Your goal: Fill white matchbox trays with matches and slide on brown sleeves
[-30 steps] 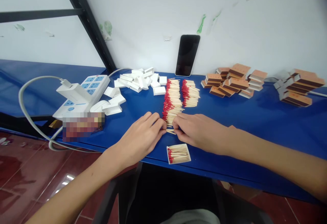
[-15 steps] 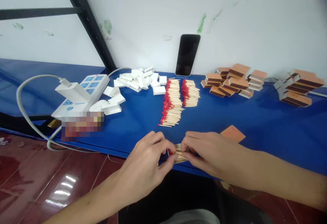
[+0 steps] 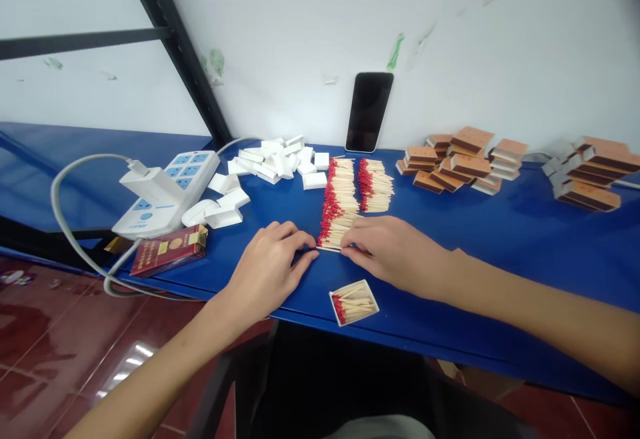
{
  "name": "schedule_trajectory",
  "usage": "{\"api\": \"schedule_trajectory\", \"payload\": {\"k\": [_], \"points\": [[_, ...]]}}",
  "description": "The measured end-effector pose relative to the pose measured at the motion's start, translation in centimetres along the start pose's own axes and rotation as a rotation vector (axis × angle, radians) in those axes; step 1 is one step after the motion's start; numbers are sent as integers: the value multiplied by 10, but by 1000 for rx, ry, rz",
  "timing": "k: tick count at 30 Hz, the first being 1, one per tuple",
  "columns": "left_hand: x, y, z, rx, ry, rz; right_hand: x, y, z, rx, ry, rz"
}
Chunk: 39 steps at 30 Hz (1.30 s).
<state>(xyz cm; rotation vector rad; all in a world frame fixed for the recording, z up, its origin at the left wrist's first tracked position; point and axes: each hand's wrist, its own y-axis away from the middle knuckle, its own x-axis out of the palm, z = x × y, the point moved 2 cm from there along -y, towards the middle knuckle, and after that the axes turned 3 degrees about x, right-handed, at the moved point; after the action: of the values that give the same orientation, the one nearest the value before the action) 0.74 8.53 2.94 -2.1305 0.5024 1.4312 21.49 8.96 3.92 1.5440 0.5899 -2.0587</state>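
Observation:
My left hand (image 3: 273, 262) has its thumb and index finger closing at the red-head end of the lowest match (image 3: 329, 249) of a long row of matches (image 3: 341, 202). At the stick end, my right hand (image 3: 395, 252) pinches with thumb and fingertips, partly covering the row's front corner. Just nearer to me, a white matchbox tray (image 3: 375, 306) filled with red-headed matches lies on the blue table (image 3: 295, 299), with neither hand touching it. A second, shorter row of matches (image 3: 379, 187) lies right of the long one.
White empty trays (image 3: 280, 159) are heaped at the back left. Orange matchboxes (image 3: 463, 159) and more boxes (image 3: 595, 169) stand at the right. A phone (image 3: 369, 112) leans on the wall. Left are a power strip (image 3: 187, 172), a cable (image 3: 57, 205) and a red packet (image 3: 175, 249).
Both hands have left the filled tray and moved forward to the near end of the long match row. The tray now shows fully. The orange cover is now almost hidden by the right arm.

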Motion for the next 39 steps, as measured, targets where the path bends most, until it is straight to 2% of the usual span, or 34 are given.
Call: {"api": "schedule_trajectory", "payload": {"k": [6, 10, 14, 17, 20, 24, 28, 32, 39], "points": [[4, -4, 1, 24, -5, 88, 5, -2, 2, 28, -15, 38], [-4, -3, -1, 77, -21, 168, 6, -2, -1, 35, -33, 46], [-13, 8, -20, 61, 115, 143, 0, 8, -7, 24, -53, 28], [-11, 17, -40, 63, 219, 146, -12, 21, -9, 26, -124, 28], [-8, 24, -50, 45, 236, 136, -19, 33, -5, 16, -189, 91], [-9, 26, -43, -17, 288, 58, -15, 39, 10, -30, -157, 132], [-6, 18, -26, -10, 136, -15, -17, 33, 16, -46, -100, 113], [5, 8, -15, 18, -9, 10, -18, 18, 6, -61, 0, 48], [11, -1, -13, 47, -68, 44, 2, 1, -8, -53, 73, 38]]}}
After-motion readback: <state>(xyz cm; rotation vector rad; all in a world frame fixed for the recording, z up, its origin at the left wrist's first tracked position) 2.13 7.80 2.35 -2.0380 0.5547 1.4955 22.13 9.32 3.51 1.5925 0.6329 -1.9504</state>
